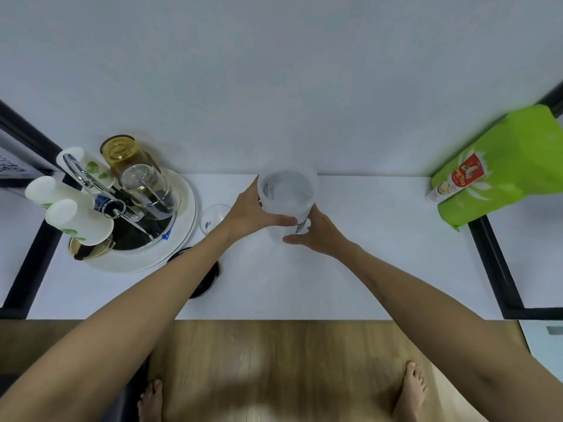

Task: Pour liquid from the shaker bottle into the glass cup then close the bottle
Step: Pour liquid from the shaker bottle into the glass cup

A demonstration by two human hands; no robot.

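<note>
A translucent white shaker bottle (pixel 286 193) stands open-topped on the white table (pixel 380 269), with clear liquid visible inside. My left hand (pixel 253 213) grips its left side near the rim, thumb across the front. My right hand (pixel 316 236) holds its lower right side, fingers curled round the body by the black markings. A clear glass cup (pixel 213 219) stands just left of my left wrist, partly hidden by it. A black round lid (pixel 204 278) lies on the table under my left forearm, mostly covered.
At the left a round white tray (pixel 170 254) carries several upturned cups and glasses on a metal rack (pixel 91 181). A green packet (pixel 499 169) leans at the right. Black frame bars (pixel 493 269) edge the table on both sides. Wooden floor and bare feet lie below.
</note>
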